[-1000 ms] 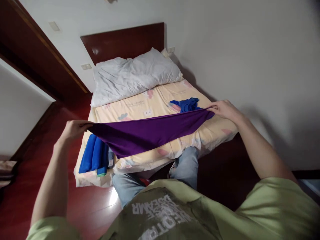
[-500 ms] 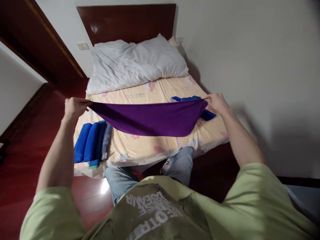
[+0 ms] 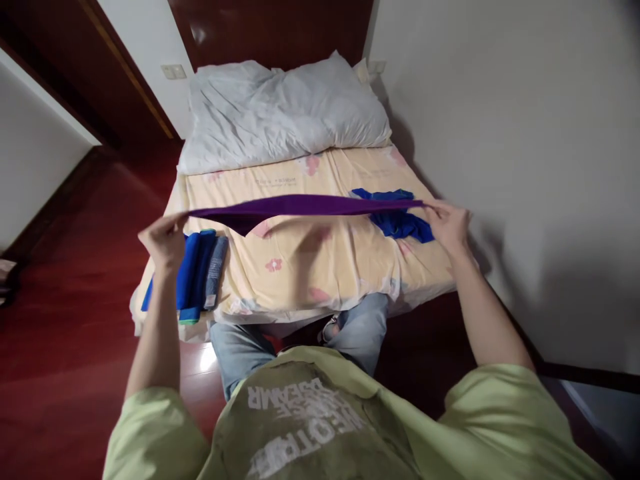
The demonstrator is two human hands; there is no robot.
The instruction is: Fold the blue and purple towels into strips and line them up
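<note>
A: We have just the head view. How far along are we there?

B: We see blue rolls [image 3: 197, 273] and a grey roll [image 3: 215, 270] side by side at the near left of the bed [image 3: 275, 288]; we judge those done. Our left forearm [image 3: 163, 333] hides part of the blue ones.

A: And what do we have left?

B: Two pieces are loose, as far as we can see. A blue cloth [image 3: 403, 225] lies crumpled near the bed's right side, and the purple cloth [image 3: 310, 205] is in the air, neither rolled nor laid down.

A: Where exactly do we have the purple one?

B: Above the bed, stretched from side to side between our hands. From here it covers a bit of the blue cloth.

A: What are our fingers doing?

B: Our left hand [image 3: 163, 243] has its fingers clamped on the left end; our right hand [image 3: 453, 230] pinches the right end the same way.

A: How does it look to us?

B: Plain, dark, thin, we think. We see it as a narrow band, nearly level, with a pointed flap drooping towards the left.
</note>
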